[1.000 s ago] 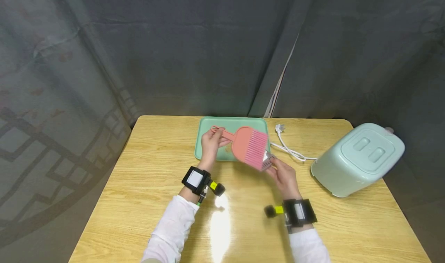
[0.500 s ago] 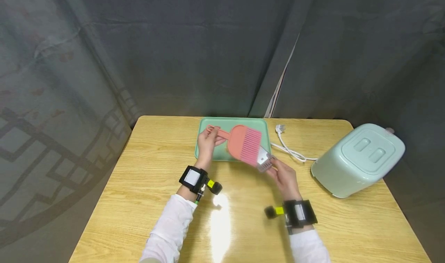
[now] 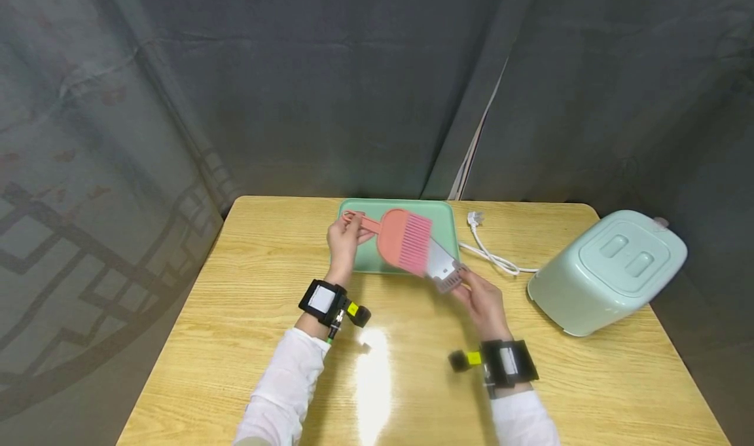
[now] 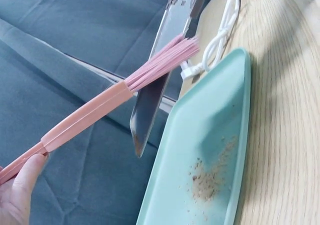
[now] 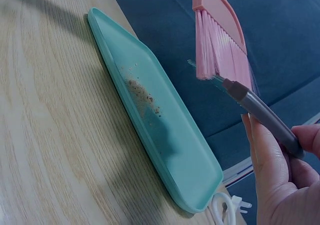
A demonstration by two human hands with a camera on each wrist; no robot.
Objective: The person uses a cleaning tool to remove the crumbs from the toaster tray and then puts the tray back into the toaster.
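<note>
My left hand (image 3: pixel 343 243) pinches the handle of a pink brush (image 3: pixel 390 238), its soft pink bristles pointing right. The bristles lie across a flat metal crumb tray (image 3: pixel 438 262) and cover part of it. At the tray's grey slotted end, my right hand (image 3: pixel 485 302) grips it between thumb and fingers. Both are held up over a mint green serving tray (image 3: pixel 389 203). In the left wrist view, the crumb tray (image 4: pixel 150 107) tilts downward, with brown residue at its low tip. Brown crumbs (image 4: pixel 205 185) are scattered on the green tray.
A mint green toaster (image 3: pixel 607 276) with a closed lid stands at the right of the wooden table (image 3: pixel 253 249). Its white cord and plug (image 3: pixel 474 218) lie between it and the green tray. Dark grey curtains (image 3: pixel 330 105) hang behind the table.
My left hand has drawn the brush leftward along the crumb tray, baring more of its metal. My right hand has stayed nearly still, holding the crumb tray.
</note>
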